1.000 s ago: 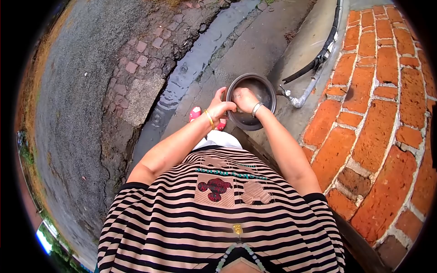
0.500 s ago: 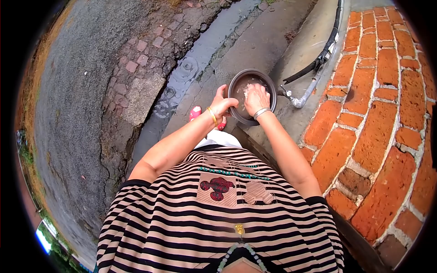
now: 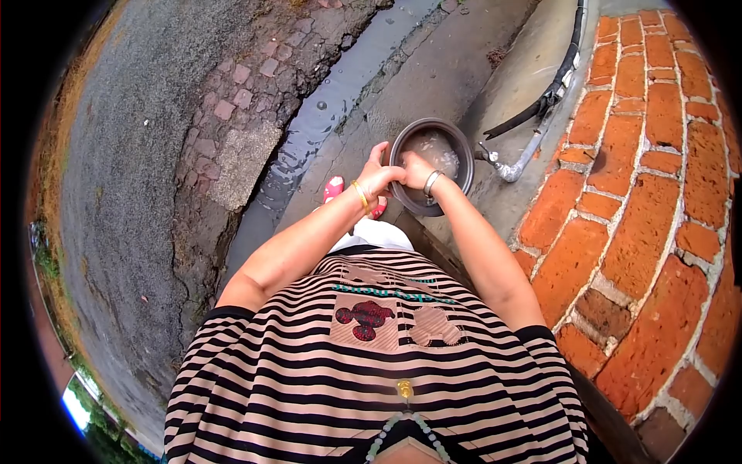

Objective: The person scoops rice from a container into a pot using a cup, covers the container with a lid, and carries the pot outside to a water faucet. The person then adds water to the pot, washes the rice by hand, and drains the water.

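Observation:
A round dark pot holds cloudy water with pale bits in it. My left hand, with a yellow bangle on the wrist, grips the pot's left rim, thumb over the edge. Inside the pot, by its left wall, is my right hand, a silver bracelet on its wrist. The fingers of that hand are hidden down in the pot, so what they hold, if anything, does not show.
A metal tap on a pipe stands just right of the pot. Black hose runs above it. An orange brick wall rises at the right. A gutter with water runs along the left, beside broken paving.
My right hand has moved left inside the pot, from its middle to the left wall. The pot has shifted slightly right. My left hand keeps its grip on the rim.

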The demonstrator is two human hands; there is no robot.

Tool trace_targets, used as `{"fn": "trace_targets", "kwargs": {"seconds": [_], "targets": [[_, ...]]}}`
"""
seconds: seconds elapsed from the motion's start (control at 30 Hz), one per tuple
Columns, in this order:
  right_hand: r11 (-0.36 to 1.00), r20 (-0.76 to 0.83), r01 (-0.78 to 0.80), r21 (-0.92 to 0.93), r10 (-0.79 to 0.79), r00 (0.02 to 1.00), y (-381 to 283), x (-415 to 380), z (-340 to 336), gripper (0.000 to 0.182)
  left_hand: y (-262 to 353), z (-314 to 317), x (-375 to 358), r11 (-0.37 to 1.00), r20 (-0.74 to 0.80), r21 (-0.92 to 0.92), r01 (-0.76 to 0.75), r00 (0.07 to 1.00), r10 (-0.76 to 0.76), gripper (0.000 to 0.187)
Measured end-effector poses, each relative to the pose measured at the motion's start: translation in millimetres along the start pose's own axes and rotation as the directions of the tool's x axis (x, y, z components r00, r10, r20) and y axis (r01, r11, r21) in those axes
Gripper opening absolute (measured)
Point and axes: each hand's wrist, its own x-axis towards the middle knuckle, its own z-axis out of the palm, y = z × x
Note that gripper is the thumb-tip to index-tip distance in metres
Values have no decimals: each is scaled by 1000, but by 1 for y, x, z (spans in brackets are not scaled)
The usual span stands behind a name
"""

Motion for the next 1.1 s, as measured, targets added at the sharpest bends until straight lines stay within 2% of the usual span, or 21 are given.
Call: {"fn": "trace_targets", "kwargs": {"seconds": [0.03,0.13,0.17,0.27,0.4,0.5,0.6,0.63,0.73,0.8,0.87,0.9,0.97,1.1], "targets": [[998,37,54,-10,-54,998,0,-6,-3,42,0,-1,-1,1000,9,9,-10,1000,10,88],[997,73,65,-40,-62,995,-3,-14,-11,24,4,-1,-4,1000,27,25,-13,1000,12,88],[993,4,95,-76,-95,996,4,-14,-10,16,6,-1,-3,1000,31,27,-11,999,10,88],[890,-230,243,-385,-348,909,10,-13,-14,20,11,1,-3,999,16,35,-36,999,35,88],[846,-272,-67,-529,-94,958,-12,-20,-26,30,14,3,-4,999,14,25,-35,999,34,87],[695,-277,98,-712,-407,870,-3,-12,-25,25,17,6,-7,999,8,35,-21,1000,21,86],[572,-287,161,-805,-611,738,16,3,-22,19,18,6,-9,999,13,53,-8,1000,8,86],[594,-242,161,-788,-540,806,23,7,-24,19,18,6,-8,998,11,55,-5,1000,5,86],[655,-326,54,-753,-444,835,35,12,-20,22,19,6,-5,999,-8,36,8,1000,-7,86],[765,-304,-66,-641,-174,936,24,5,-23,32,18,5,-3,1000,-22,27,0,1000,0,86],[852,-243,-194,-486,81,967,13,-3,-24,39,16,7,-1,999,-31,34,-19,999,20,87],[887,-161,-227,-403,176,971,10,-6,-23,49,15,7,-2,999,-34,45,-13,999,15,87],[942,-83,-138,-305,118,989,20,-6,-9,51,15,10,-3,998,-37,67,-4,999,6,87],[999,139,-14,-40,19,990,26,-5,-2,49,0,4,5,999,-37,-33,-13,999,12,92]]}}
